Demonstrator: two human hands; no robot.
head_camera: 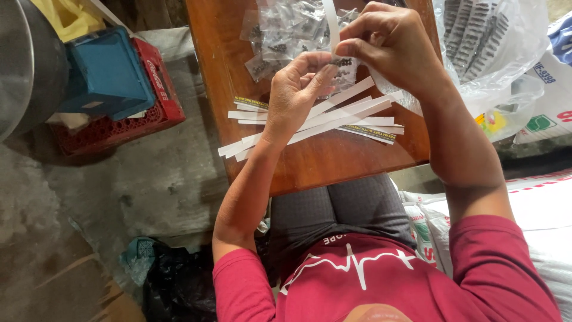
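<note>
Over the brown wooden table [310, 161], my left hand [296, 89] and right hand [390, 45] pinch one small clear plastic packet of dark parts [341, 62] above white paper strips [316, 122].

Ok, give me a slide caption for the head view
Both hands, left and right, pinch a small clear plastic packet above white paper strips on a brown wooden table.

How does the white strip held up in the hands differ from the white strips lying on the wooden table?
The held strip stands nearly upright, pinched by the right hand beside the left hand; the table strips lie flat on the wooden table. The held strip is single; the table strips are many, fanned and overlapping. Both are narrow, white and paper-like.
</note>
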